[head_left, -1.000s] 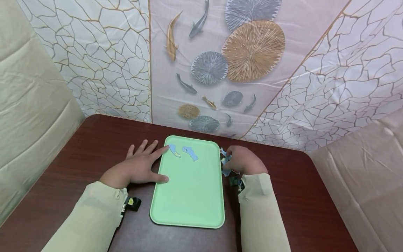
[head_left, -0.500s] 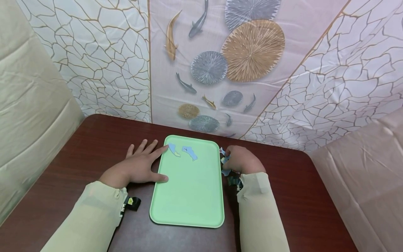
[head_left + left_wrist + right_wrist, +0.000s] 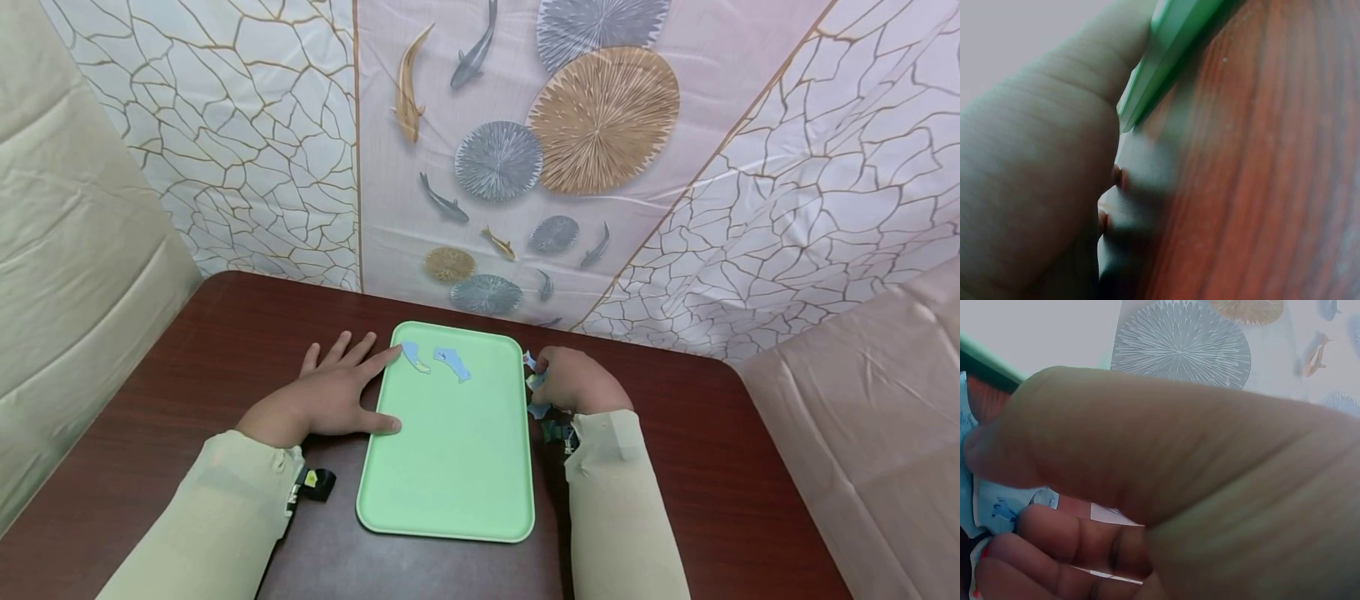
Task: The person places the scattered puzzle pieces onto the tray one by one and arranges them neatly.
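A pale green tray (image 3: 450, 467) lies lengthwise on the table, with two flat, irregular light blue puzzle pieces (image 3: 453, 365) near its far end. My left hand (image 3: 330, 398) is spread at the tray's left side. Its thumb and index finger reach over the rim, the index fingertip right at the left piece. Just off the tray's right edge, my right hand (image 3: 581, 382) bends over several more printed puzzle pieces (image 3: 536, 381), partly covering them. In the right wrist view, the thumb lies against a light blue puzzle piece (image 3: 1000, 506), with the other fingers curled below.
The dark red-brown table (image 3: 690, 467) extends on both sides of the tray. A patterned cloth (image 3: 495, 167) hangs behind the far edge, and beige fabric (image 3: 885, 417) closes off the sides. Black wrist straps (image 3: 317, 485) stick out near both cuffs.
My right hand has shifted very slightly left, its fingers staying among the pieces beside the tray. My left hand, the tray and the two pieces on it look unmoved.
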Tool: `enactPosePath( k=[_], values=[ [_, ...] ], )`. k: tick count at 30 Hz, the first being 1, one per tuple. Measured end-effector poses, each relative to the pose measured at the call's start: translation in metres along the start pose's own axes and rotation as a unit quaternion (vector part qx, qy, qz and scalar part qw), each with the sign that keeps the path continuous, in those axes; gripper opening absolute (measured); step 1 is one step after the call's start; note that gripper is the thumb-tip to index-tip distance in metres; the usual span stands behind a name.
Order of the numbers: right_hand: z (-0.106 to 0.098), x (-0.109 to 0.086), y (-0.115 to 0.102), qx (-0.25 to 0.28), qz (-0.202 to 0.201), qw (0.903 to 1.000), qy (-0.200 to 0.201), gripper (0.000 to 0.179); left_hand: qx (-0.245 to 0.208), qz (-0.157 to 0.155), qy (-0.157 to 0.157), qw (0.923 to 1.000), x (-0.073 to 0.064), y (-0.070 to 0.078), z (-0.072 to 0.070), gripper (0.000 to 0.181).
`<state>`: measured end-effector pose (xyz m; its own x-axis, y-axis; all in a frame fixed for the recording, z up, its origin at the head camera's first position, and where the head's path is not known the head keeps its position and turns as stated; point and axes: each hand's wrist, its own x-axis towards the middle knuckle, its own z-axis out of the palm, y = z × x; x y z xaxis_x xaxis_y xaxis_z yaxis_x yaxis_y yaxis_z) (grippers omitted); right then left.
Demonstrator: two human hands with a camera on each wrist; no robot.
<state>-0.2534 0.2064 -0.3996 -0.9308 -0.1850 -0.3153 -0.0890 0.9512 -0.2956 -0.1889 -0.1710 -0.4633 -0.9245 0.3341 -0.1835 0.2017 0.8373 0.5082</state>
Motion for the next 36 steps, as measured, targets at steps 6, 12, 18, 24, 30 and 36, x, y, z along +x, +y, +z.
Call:
enactPosePath(
  k=[6, 12, 18, 24, 30, 36],
  values=[
    [-0.0005, 0.0002, -0.0001, 0.002, 0.004, 1.0000, -0.005, 0.044, 0.002, -0.001, 0.000, 1.0000, -0.0002, 0.0005, -0.0002, 0.118],
    [0.0001, 0.0005, 0.0004, 0.001, 0.004, 1.0000, -0.004, 0.045, 0.003, -0.001, 0.000, 1.0000, -0.0002, 0.0005, -0.0002, 0.117],
    [-0.0004, 0.0003, -0.0001, -0.002, -0.001, 1.0000, -0.002, 0.041, -0.004, -0.002, -0.003, 1.0000, -0.0009, 0.0012, -0.0013, 0.117],
    [-0.0010, -0.0003, -0.0008, -0.003, -0.005, 1.0000, -0.001, 0.037, -0.003, -0.002, -0.003, 1.0000, 0.0000, -0.0004, -0.0003, 0.117],
    [-0.0018, -0.0006, -0.0008, 0.002, -0.003, 1.0000, -0.006, 0.039, -0.003, -0.001, -0.003, 1.0000, 0.0003, -0.0012, 0.0001, 0.118],
    [-0.0023, -0.0008, -0.0004, 0.007, -0.004, 1.0000, -0.005, 0.040, -0.001, -0.003, -0.004, 1.0000, 0.0005, -0.0009, 0.0001, 0.118]
  ],
)
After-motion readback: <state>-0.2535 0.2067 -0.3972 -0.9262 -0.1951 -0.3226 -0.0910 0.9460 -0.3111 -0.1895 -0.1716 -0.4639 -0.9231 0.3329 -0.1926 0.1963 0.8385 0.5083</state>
